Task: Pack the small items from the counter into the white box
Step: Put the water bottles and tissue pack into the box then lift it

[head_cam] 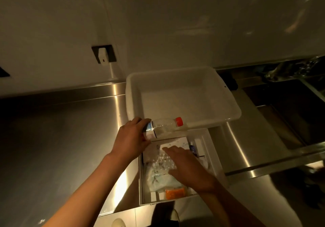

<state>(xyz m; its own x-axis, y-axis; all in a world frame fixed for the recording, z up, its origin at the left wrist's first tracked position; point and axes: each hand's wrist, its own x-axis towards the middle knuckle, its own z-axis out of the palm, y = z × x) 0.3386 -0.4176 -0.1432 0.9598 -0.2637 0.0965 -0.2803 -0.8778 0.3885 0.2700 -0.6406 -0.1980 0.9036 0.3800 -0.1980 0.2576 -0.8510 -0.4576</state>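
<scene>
My left hand (pixel 131 138) grips the base of a clear plastic bottle (pixel 166 126) with an orange cap, held on its side above the near rim of a big white tub (pixel 226 96) that looks empty. Below it, a white box (pixel 215 158) sits open at the counter's front edge. Inside lie a clear plastic bag (pixel 159 164), a pale patterned cloth (pixel 158 181), an orange item (pixel 175 193) and a flat white piece (pixel 173 143). My right hand (pixel 187 167) lies flat, fingers straight, on the plastic bag in the box.
A steel counter (pixel 70 138) stretches to the left. A sink (pixel 290 107) with a tap (pixel 288 68) lies to the right. A wall socket with a white plug (pixel 103 57) sits on the back wall. Shoes (pixel 119 223) show on the floor below.
</scene>
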